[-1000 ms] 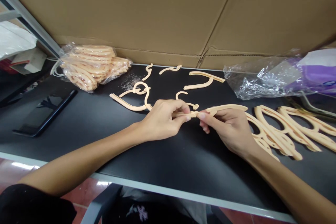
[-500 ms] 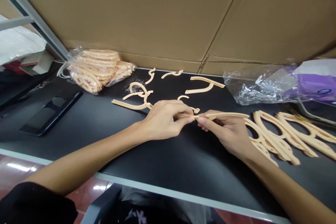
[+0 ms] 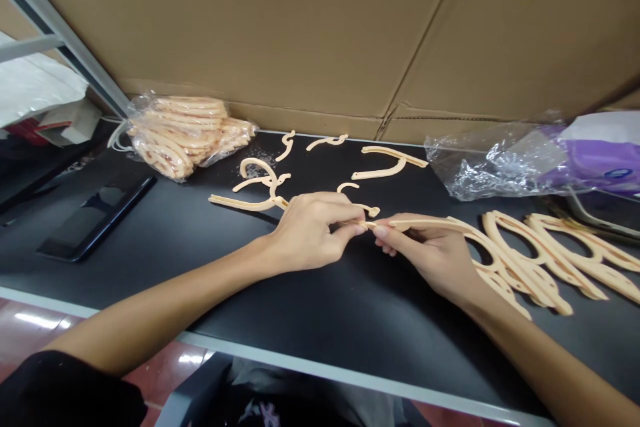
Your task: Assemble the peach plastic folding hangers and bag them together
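"Hanger frame [image 3: 243,205]: where is it in the head view?"

"Near the middle of the dark table [image 3: 320,307], in the left hand [image 3: 317,230]. Its curved hook [image 3: 255,161] and one side stick out beyond that hand, to the far left."

"How does the left hand grip?"

"Thumb and fingers press together, pinching the pale plastic at their tips."

"And the right hand [image 3: 430,247]?"

"Thumb and fingers close on a cream arm piece [image 3: 425,222] that runs back over the hand toward the right. Both sets of fingertips nearly meet, with a sliver of cream between them; whether the two sides form one piece cannot be told."

"What lies about them?"

"Just beyond the fingertips, a small loose part [image 3: 369,211]. Farther off, a forked piece [image 3: 380,172]. On the right, a row of cream hangers [image 3: 523,272], overlapping."

"And at the edges?"

"Far left, a clear bag of cream pieces [image 3: 175,130], with a black phone [image 3: 97,217] nearer. Far right, a purple package [image 3: 600,157] beside crinkled clear plastic [image 3: 480,163]."
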Action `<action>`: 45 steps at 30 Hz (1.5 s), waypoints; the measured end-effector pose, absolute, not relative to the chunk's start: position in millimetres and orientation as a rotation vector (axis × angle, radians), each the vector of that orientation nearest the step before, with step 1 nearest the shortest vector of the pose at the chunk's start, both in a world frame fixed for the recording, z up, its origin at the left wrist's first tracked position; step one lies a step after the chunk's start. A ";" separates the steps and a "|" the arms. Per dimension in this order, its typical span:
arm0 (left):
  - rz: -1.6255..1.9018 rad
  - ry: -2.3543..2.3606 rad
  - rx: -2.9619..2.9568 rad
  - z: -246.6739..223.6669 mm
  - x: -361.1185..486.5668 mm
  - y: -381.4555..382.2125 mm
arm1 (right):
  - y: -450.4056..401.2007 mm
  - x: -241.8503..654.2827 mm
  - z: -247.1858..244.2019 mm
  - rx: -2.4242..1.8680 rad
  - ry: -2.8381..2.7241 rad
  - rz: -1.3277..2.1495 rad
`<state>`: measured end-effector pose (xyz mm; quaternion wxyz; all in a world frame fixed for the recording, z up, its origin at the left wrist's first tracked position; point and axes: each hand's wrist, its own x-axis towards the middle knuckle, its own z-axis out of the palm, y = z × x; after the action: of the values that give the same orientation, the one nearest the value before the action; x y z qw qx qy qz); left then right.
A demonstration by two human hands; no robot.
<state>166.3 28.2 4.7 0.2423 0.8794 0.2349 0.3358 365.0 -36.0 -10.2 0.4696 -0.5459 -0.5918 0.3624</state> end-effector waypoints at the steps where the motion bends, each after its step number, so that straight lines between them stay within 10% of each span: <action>1: 0.889 0.658 2.396 5.8 166.4 28.6 | -35.0 366.7 -9.9 -1.332 -1.431 0.922; 11: 0.854 0.638 2.512 9.4 168.1 21.7 | -30.3 393.1 24.0 -1.174 -1.015 0.930; 45: 0.806 0.585 2.896 -17.8 174.4 16.8 | -28.1 409.6 15.6 -1.854 -2.138 0.610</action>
<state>174.4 16.8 -17.8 0.0395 0.9449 0.1909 0.2630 409.6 -28.1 15.6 0.1230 -0.6354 -0.7330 0.2092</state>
